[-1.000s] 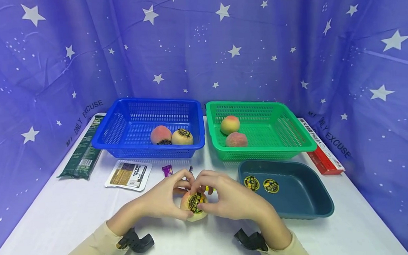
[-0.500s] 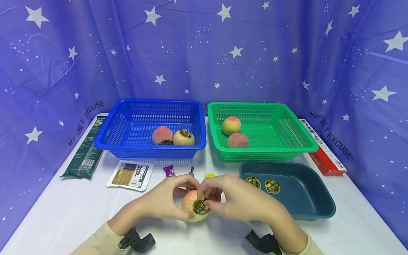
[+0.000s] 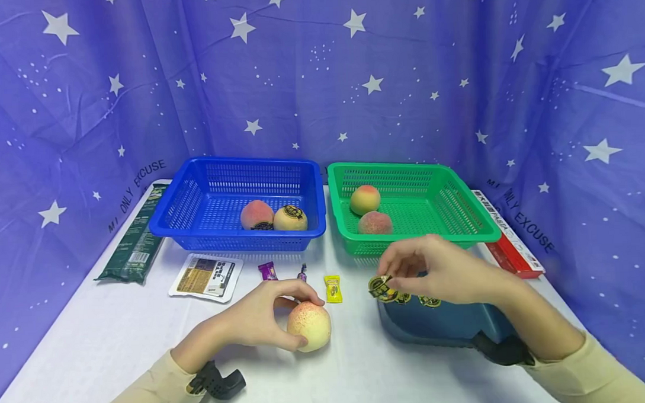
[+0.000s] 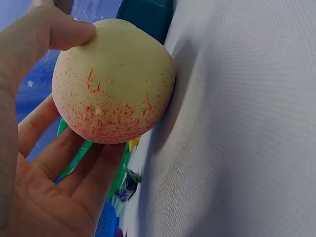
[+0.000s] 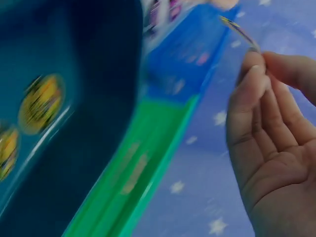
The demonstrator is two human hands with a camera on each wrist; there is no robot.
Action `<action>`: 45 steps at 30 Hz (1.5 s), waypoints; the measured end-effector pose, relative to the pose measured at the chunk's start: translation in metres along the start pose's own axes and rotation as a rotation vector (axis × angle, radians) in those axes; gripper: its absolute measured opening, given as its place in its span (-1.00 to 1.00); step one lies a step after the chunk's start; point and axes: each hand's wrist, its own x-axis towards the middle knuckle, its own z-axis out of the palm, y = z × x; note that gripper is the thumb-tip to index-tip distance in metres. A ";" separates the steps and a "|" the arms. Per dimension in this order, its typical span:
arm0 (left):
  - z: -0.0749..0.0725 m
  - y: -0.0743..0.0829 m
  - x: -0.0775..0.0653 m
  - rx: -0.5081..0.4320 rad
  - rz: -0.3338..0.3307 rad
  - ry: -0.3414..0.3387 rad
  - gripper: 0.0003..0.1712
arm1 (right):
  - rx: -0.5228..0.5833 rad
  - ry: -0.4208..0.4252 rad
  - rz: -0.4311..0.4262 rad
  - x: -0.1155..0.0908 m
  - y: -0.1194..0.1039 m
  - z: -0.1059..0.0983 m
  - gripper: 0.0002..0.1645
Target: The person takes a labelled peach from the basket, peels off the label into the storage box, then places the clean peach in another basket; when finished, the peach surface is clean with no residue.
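Observation:
A pale yellow peach with red speckles sits on the white table, no sticker showing on it. My left hand holds it, thumb on the near side and fingers at the back; the left wrist view shows the peach close up. Above the left edge of the dark teal tub my right hand pinches a round black and gold sticker between thumb and fingertip. In the right wrist view this sticker appears edge-on. Other similar stickers lie in the tub.
Two peaches, one with a clear black sticker, lie in the blue basket; two more are in the green basket. Small wrapped candies, including a yellow candy, a white packet, a green package and a red pasta box lie around.
My right hand has peeled the sticker off the peach and carried it right, over the tub. My left hand has stayed on the peach. The yellow candy is now uncovered.

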 end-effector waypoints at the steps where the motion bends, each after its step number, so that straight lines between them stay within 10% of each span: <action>1: 0.000 0.000 0.000 0.002 -0.002 -0.001 -0.31 | 0.023 -0.001 0.016 -0.004 0.007 -0.007 -0.79; 21: -0.001 -0.002 0.000 0.053 -0.045 -0.012 -0.19 | -0.053 0.032 0.286 -0.060 0.109 -0.039 -0.80; 45: 0.000 -0.002 0.000 0.081 -0.010 -0.016 -0.22 | -0.381 0.176 0.403 -0.073 0.112 -0.037 -0.84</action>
